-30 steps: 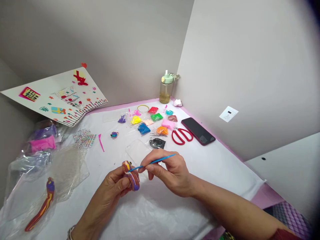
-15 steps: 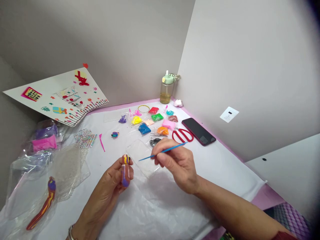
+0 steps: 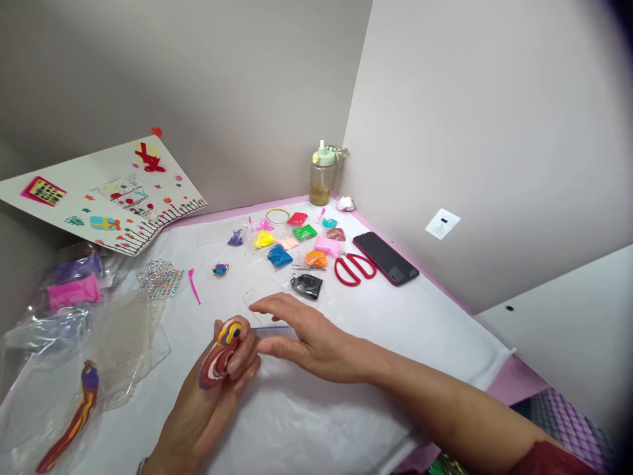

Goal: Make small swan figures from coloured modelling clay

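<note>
My left hand (image 3: 217, 389) is closed round a swirled, many-coloured clay piece (image 3: 220, 353), held upright above the white table cover (image 3: 405, 330). My right hand (image 3: 297, 333) lies low and flat just to its right, fingers stretched out and holding nothing. A thin blue stick tool (image 3: 271, 327) lies on the table under its fingers, mostly hidden. A clear plastic piece (image 3: 262, 297) rests just beyond the fingertips.
Several small bags of coloured clay (image 3: 297, 241), a black bag (image 3: 306, 285), red scissors (image 3: 351, 269), a phone (image 3: 386, 257) and a bottle (image 3: 320, 173) sit at the back. A second swirled clay strip (image 3: 74, 415) and plastic wrappers (image 3: 74, 310) lie left, by decorated card (image 3: 109, 194).
My right hand lowered, set the blue stick tool down on the table and flattened out. My left hand turned the clay piece and shifted slightly left.
</note>
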{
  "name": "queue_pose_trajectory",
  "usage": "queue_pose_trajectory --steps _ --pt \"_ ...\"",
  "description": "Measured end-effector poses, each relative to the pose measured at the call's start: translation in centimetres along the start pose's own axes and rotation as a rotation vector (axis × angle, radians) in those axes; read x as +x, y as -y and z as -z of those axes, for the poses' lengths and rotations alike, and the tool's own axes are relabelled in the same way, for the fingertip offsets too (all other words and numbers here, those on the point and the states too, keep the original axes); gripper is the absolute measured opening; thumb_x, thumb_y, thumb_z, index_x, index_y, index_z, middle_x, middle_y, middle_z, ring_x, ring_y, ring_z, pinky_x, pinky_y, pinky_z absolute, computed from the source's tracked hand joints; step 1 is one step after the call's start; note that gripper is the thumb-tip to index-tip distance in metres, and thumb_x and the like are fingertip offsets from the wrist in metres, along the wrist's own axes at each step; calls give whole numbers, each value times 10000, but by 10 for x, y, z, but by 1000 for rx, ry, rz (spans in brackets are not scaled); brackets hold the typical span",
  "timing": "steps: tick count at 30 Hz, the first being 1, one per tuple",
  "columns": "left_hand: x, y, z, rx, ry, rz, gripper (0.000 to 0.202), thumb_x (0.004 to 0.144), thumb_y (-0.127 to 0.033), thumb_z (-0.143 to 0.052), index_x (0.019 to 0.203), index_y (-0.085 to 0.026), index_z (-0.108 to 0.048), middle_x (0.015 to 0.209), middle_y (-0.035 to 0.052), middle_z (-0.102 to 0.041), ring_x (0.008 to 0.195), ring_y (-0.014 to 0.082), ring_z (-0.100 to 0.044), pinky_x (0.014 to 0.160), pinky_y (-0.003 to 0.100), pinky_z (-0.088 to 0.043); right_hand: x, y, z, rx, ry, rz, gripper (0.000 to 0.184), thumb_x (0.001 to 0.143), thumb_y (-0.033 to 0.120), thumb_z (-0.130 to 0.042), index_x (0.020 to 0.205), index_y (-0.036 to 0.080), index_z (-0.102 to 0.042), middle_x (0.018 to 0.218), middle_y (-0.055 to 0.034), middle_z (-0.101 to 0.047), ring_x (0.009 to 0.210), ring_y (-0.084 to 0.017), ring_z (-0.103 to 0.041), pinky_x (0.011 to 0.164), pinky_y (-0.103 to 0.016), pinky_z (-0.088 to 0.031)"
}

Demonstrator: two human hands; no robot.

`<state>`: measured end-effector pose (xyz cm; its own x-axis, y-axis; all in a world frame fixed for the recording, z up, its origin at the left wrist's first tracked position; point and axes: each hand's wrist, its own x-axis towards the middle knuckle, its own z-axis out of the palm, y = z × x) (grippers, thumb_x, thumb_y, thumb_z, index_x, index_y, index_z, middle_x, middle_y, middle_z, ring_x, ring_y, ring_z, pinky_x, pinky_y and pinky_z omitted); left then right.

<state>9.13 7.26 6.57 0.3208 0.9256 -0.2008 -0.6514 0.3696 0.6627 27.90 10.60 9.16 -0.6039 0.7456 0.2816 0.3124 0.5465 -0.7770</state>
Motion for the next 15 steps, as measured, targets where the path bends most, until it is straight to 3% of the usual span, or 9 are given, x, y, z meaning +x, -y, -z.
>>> queue_pose_trajectory --steps 4,9,12,15 --pt "-2 13 -1 -8 -123 58 287 849 -397 -735 740 -163 -609 681 -28 -441 623 97 -403 587 203 -486 3 5 -13 207 -81 38 398 891 284 -714 1257 170 -605 1266 -98 -633 1194 -187 -568 1044 -332 -445" --pt "-1 27 -1 67 -158 38 295 799 -432 -768 821 -168 -637 765 -16 -493 602 91 -341 554 212 -439 4 2 -25 345 -162 -61 247 815 256 -789 1044 196 -717 1053 -36 -697 952 -161 -625 925 -303 -480" --pt "1 28 0 268 -201 -36 313 876 -506 -660 838 -197 -627 750 -21 -481 620 113 -335 560 214 -404 4 3 -24 506 -183 -185 185 808 275 -788 951 187 -713 966 -16 -708 932 -163 -642 894 -301 -487" --pt "3 19 3 525 -282 -164 354 928 -546 -560 863 -208 -647 697 -22 -465 620 131 -337 544 218 -349 5 2 -19 762 -182 -267 247 798 321 -787 957 177 -664 893 -12 -708 841 -152 -661 791 -284 -517"
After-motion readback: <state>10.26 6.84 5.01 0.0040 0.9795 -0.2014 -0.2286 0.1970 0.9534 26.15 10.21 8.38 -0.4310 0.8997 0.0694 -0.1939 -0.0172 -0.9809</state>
